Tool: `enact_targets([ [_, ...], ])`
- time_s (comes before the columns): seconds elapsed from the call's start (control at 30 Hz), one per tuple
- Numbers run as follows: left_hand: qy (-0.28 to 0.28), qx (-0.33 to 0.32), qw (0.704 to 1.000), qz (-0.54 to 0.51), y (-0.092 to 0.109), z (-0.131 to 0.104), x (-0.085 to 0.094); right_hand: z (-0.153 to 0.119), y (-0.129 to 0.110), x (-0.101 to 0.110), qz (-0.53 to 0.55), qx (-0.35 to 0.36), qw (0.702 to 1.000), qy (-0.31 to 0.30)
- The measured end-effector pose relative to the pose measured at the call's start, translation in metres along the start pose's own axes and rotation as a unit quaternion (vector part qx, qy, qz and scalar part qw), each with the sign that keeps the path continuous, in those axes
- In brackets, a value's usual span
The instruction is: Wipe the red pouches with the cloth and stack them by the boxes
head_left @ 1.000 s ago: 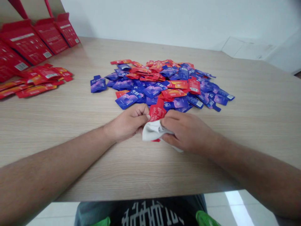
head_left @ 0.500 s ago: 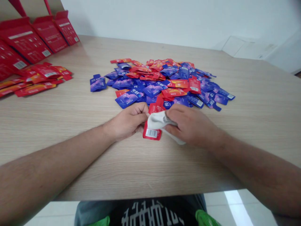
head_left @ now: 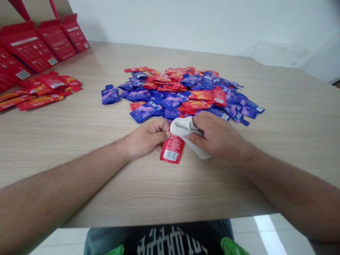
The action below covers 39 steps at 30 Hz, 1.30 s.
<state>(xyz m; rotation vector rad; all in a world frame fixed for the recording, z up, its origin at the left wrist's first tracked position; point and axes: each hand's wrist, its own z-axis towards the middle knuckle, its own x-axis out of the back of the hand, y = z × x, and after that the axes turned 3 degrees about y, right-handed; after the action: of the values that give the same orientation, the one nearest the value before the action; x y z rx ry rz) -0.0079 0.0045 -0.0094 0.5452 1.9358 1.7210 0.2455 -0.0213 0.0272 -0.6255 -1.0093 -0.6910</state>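
Observation:
A red sachet [head_left: 172, 148] with a white barcode hangs just over the near side of the table, back side up. My left hand [head_left: 150, 139] pinches its left edge between thumb and curled fingers. In my right hand [head_left: 215, 136] is a folded white cloth [head_left: 182, 126], gripped between thumb and fingers. The cloth lies across the sachet's upper part and hides it. Just beyond both hands spreads a pile of blue and red sachets [head_left: 174, 101].
Red printed boxes [head_left: 32, 49] with raised flaps stand at the far left. Several red and orange sachets [head_left: 42, 90] lie stacked before them. One blue sachet [head_left: 110, 95] sits left of the main pile. A white wall [head_left: 172, 28] bounds the table [head_left: 132, 194] behind.
My right hand has moved the cloth slightly upward along the sachet, uncovering more of its printed back. The sachet's lower end has shifted a little toward me. My left hand keeps its hold.

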Motion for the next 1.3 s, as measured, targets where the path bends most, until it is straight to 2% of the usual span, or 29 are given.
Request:
enact_targets([
  [0.07,-0.007,0.000,1.000,0.011,0.000,0.000,0.001,0.001,0.001,0.000,0.008,0.016,1.000,-0.020],
  [0.23,0.000,-0.004,1.000,0.004,0.002,-0.002,-0.001,0.002,0.003,0.001,-0.019,-0.029,0.998,0.043],
  [0.3,0.010,0.000,1.000,-0.005,0.002,-0.002,-0.002,-0.001,-0.005,0.001,-0.004,0.001,1.000,0.008],
  [0.4,0.030,0.007,0.999,-0.035,0.001,-0.001,-0.003,-0.004,-0.019,0.003,0.017,0.068,0.994,-0.085],
  [0.47,0.038,0.012,0.998,-0.055,0.002,0.000,-0.004,-0.005,-0.023,0.005,0.006,0.054,0.995,-0.090],
  [0.53,0.045,0.021,0.996,-0.074,0.002,0.000,-0.006,-0.005,-0.022,0.006,-0.013,0.013,0.998,-0.062],
  [0.6,0.054,0.027,0.994,-0.091,0.003,0.000,-0.006,-0.005,-0.023,0.006,-0.020,0.005,0.998,-0.055],
  [0.77,0.063,0.023,0.992,-0.103,0.004,-0.001,-0.008,-0.008,-0.035,0.005,0.002,0.106,0.987,-0.120],
  [0.93,0.072,0.036,0.990,-0.114,0.005,0.000,-0.008,-0.008,-0.033,0.006,-0.027,0.043,0.995,-0.089],
  [1.03,0.067,0.030,0.992,-0.106,0.005,0.000,-0.008,-0.007,-0.030,0.006,-0.013,0.087,0.990,-0.110],
  [1.1,0.062,0.025,0.993,-0.097,0.004,0.000,-0.008,-0.005,-0.025,0.005,-0.010,0.089,0.990,-0.109],
  [1.23,0.049,0.024,0.995,-0.089,0.004,-0.001,-0.007,-0.002,-0.011,0.005,-0.039,-0.010,0.998,-0.038],
  [1.3,0.047,0.020,0.996,-0.078,0.004,-0.001,-0.006,-0.001,-0.009,0.005,-0.032,-0.011,0.999,-0.034],
])
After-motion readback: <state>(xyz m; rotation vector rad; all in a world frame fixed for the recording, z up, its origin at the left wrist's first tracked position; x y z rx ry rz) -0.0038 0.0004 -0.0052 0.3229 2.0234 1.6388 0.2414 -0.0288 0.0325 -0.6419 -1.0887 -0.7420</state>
